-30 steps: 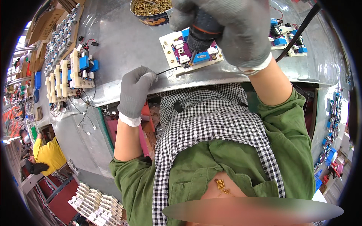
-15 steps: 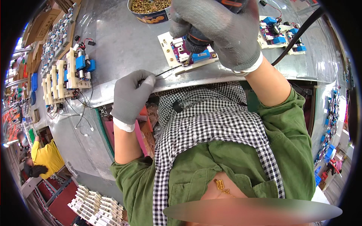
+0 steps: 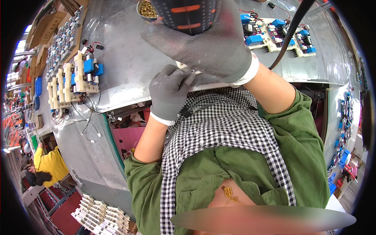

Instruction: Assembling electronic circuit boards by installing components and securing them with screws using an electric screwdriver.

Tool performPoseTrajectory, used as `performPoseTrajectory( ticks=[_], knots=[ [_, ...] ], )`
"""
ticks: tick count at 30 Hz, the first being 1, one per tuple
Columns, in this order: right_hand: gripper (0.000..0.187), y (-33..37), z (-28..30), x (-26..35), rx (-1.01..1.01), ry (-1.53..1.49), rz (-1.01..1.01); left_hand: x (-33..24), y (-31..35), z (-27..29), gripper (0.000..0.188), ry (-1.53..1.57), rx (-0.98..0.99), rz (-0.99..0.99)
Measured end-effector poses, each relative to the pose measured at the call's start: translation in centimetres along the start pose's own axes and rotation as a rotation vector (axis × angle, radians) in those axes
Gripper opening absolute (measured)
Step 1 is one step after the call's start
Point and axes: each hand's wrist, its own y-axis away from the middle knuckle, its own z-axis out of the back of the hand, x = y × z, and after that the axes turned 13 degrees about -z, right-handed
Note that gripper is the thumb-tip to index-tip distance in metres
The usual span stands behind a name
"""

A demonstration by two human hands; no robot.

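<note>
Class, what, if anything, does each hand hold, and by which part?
Right hand: a black power driver, gripped beside its orange-marked end. Left hand: cannot be told.

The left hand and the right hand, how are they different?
The right hand grips a black-and-orange tool; the left hand doesn't hold that tool, and its fingers are curled near the front edge of the table. In the picture, the right hand looks bigger and the left hand smaller. Both wear gray gloves with white cuffs.
</note>
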Motion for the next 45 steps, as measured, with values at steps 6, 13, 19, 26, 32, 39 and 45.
performPoseTrajectory(
  ticks=[6,13,19,26,32,39,45],
  knots=[
    [0.083,-0.6,-0.7,0.8,-0.018,-0.146,-0.201,-1.8,-7.0,9.3,0.037,0.143,-0.368,0.318],
    [0.082,-2.0,-2.2,-0.6,0.019,-0.392,-0.270,1.4,-14.0,13.6,0.047,0.379,-0.674,-0.524],
    [0.082,-1.9,-2.1,-1.1,0.068,-0.385,-0.301,2.6,-12.7,16.7,0.044,0.507,-0.634,-0.502],
    [0.081,-1.6,-1.9,-1.0,-0.004,-0.473,-0.268,2.4,-15.6,12.9,0.041,0.643,-0.603,-0.456],
    [0.082,-1.5,-0.9,-0.3,0.032,-0.370,-0.275,0.0,-13.3,13.7,0.039,0.778,-0.573,-0.415],
    [0.080,-1.0,-1.3,-2.8,-0.013,-0.357,-0.226,0.4,-12.6,11.7,0.036,0.936,-0.547,-0.352],
    [0.082,-0.9,-2.0,-3.3,-0.066,-0.335,-0.054,-0.8,-11.1,11.4,0.034,1.052,-0.519,-0.286]
  ],
)
